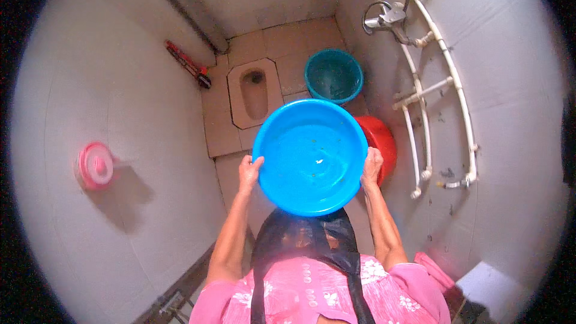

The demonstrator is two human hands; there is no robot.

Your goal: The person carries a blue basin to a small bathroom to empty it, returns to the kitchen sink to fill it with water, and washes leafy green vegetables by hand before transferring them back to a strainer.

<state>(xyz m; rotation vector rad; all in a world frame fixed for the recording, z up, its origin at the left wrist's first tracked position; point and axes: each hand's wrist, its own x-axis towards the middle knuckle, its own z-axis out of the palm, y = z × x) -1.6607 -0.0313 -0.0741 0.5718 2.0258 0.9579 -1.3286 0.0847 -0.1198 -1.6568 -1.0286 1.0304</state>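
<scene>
Between my two hands is a wide blue plastic basin [297,144], held out in front of my body. My left hand [250,172] grips its left rim, thumb on top. On the opposite rim, my right hand [372,165] is closed around the edge. Small green bits and a bright glint show inside the basin; it seems to hold a little water. Beyond it, a squat toilet [255,94] is set in the tiled floor. A teal basin [334,75] stands at the far right, and the blue basin partly hides a red bucket [381,144].
White pipes [459,81] and a shower mixer tap [390,18] run along the right wall. A pink toilet-roll holder [97,165] sticks out from the left wall. A red and black object [188,64] leans against the left wall near the toilet.
</scene>
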